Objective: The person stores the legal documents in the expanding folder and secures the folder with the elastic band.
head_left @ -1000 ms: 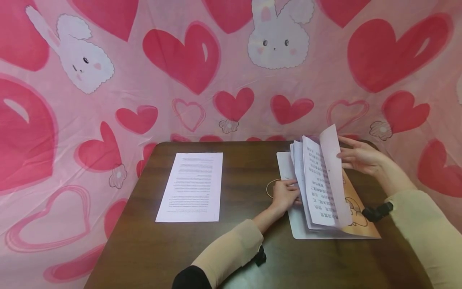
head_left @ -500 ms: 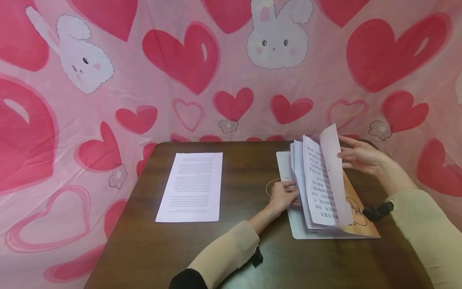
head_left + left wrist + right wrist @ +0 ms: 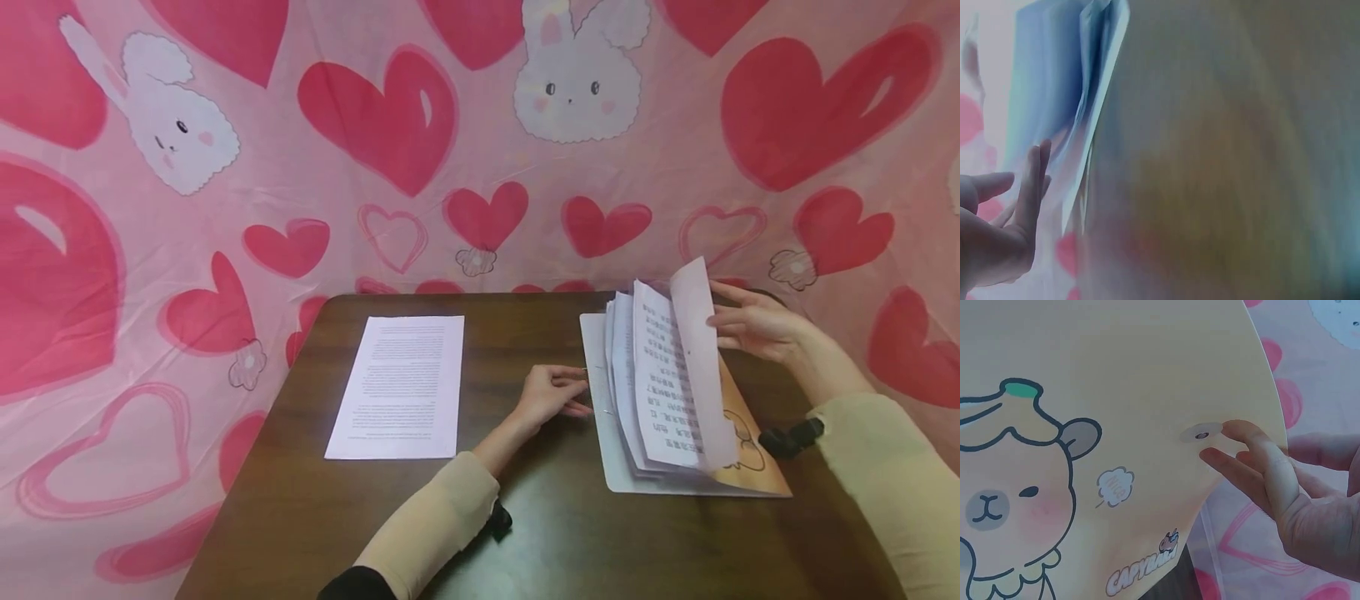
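Note:
A document folder point(image 3: 618, 482) with a yellow-orange cartoon capybara cover point(image 3: 1147, 412) stands partly spread at the right of the table. Its printed papers point(image 3: 667, 392) fan upward inside. My right hand point(image 3: 765, 329) holds the cover's raised edge; in the right wrist view, two fingertips lie on the outer face beside a round button point(image 3: 1202, 435), other fingers behind the edge. Just left of the folder is my left hand point(image 3: 547, 396), fingers relaxed, holding nothing. In the left wrist view, its fingers point(image 3: 1029, 187) overlap the folder's pages, and a thin cord point(image 3: 1087, 187) runs along the folder's edge.
A stack of printed white sheets point(image 3: 393, 400) lies flat on the left of the dark wooden table point(image 3: 517, 333). Behind the table hangs a pink cloth point(image 3: 480, 150) with hearts and rabbits. Each sleeve carries a black strap device point(image 3: 791, 437).
My left hand has drawn away leftward from the folder's pages, its fingers coming off them. The loop of cord once seen beside it no longer shows there. My right hand keeps the cover raised.

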`<action>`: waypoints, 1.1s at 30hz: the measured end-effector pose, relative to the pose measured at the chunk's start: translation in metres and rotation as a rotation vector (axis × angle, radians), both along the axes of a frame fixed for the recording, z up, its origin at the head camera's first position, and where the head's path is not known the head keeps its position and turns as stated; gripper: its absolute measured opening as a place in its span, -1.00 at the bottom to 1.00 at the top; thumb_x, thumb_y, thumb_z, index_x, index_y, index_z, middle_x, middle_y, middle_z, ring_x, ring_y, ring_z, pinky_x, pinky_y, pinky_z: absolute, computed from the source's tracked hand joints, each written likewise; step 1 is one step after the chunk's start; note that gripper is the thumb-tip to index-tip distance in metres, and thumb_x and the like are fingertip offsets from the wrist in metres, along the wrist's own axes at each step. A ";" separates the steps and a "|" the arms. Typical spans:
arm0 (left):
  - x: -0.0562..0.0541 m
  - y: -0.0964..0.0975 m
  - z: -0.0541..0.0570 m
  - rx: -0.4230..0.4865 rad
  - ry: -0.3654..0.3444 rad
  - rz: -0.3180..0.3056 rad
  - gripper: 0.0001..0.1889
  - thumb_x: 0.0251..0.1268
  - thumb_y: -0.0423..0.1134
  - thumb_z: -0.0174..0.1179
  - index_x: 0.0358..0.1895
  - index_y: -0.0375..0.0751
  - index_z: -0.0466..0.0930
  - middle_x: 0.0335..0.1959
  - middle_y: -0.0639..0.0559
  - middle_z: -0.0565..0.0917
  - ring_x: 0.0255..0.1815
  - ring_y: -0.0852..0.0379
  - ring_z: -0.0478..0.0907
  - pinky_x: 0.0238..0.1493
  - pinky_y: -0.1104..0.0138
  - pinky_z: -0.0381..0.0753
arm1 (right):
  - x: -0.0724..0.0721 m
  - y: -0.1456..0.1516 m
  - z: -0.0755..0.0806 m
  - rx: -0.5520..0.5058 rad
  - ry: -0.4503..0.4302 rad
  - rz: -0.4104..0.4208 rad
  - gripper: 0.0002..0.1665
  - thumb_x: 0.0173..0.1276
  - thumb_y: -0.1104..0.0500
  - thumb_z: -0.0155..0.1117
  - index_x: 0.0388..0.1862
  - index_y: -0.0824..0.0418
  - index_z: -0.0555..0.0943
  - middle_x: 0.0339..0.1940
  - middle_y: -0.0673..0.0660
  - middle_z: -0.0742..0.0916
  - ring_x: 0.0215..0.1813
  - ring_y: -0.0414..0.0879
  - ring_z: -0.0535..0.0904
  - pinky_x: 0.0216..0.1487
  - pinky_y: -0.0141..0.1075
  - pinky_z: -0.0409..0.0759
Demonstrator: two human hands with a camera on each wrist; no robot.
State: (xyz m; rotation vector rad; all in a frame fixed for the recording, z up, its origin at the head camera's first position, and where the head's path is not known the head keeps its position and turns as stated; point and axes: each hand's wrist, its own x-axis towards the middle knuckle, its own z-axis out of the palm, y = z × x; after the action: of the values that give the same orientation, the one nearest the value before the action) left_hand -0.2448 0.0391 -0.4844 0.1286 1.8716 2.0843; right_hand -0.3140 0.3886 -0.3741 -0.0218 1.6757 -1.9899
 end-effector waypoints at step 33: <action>0.004 -0.210 0.009 -0.852 0.269 0.331 -0.50 0.49 -0.31 0.37 0.37 -0.53 0.60 0.10 -0.50 0.80 0.07 -0.39 0.85 0.11 -0.08 0.86 | -0.002 0.007 -0.005 -0.018 0.008 0.012 0.13 0.68 0.53 -0.09 0.82 0.06 -0.55 -0.09 -0.16 0.83 -0.04 -0.19 0.80 -0.05 -0.25 0.88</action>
State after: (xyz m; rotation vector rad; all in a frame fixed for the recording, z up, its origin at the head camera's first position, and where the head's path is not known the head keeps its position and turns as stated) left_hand -0.2413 -0.1706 -0.4752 -0.1239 2.9359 1.2914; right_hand -0.3163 0.3961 -0.3792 -0.0459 1.6587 -1.9986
